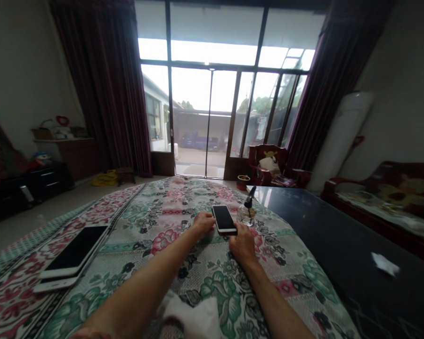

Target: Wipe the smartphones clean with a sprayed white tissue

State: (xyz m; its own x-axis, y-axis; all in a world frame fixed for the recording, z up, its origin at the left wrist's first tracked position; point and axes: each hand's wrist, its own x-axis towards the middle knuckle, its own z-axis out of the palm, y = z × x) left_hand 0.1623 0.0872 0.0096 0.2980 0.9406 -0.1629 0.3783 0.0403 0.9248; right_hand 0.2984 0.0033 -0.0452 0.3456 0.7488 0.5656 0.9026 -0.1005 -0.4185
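A white-framed smartphone [224, 218] with a dark screen is held between my two hands over the flowered cloth. My left hand [202, 225] grips its left edge with the fingers closed. At the phone's lower right corner, my right hand [243, 242] is closed on it, thumb near the edge. Just right of the phone stands a small clear glass bottle [246, 214] with a black top. Farther left lie two white-framed tablets [76, 252], one partly over the other, screens dark. A crumpled white cloth or tissue [192, 313] shows between my forearms.
The flowered cloth [137, 245] covers the surface before me. A dark glossy table [325, 235] adjoins it on the right, with a crumpled white tissue [385, 263] on top. Beyond are a wooden armchair [257, 157], a wooden sofa [392, 202] and glass doors [191, 117].
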